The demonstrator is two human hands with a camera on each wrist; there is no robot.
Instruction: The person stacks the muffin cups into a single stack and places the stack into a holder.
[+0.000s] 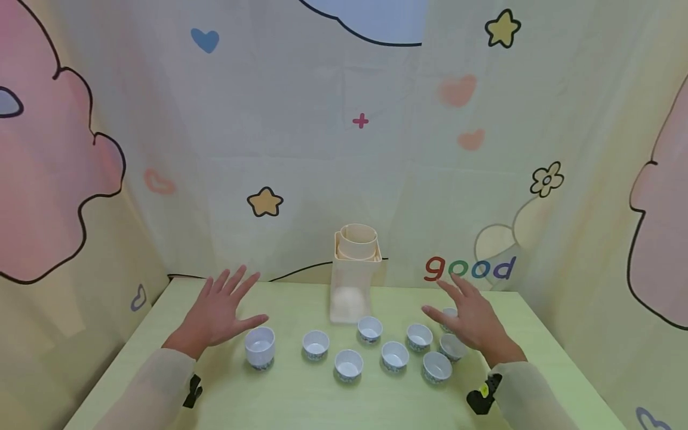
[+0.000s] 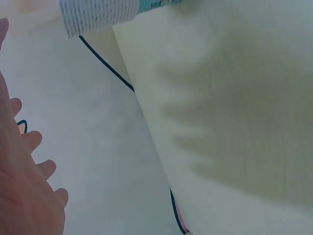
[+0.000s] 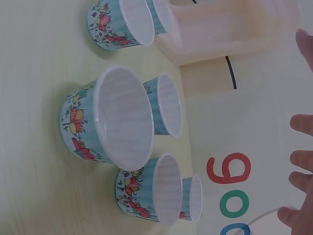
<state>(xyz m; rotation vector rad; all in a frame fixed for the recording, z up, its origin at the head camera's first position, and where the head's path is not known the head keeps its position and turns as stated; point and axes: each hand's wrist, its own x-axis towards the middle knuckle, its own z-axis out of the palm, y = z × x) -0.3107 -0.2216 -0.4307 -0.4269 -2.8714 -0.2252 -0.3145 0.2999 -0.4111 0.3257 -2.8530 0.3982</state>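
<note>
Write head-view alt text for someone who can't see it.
A person's left hand and right hand, both open, are held apart over a pale table. Small cups stand between them, two partly hidden by the right hand, a cup stack near the left; a cream holder stands behind, before a cartoon-printed backdrop.

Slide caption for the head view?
Left hand and right hand hover open above a table with cups and a cream container.

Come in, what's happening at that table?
Left grip, right grip: empty, fingers spread. Cups upright on table. Head view: right grip partly hides two cups.
</note>
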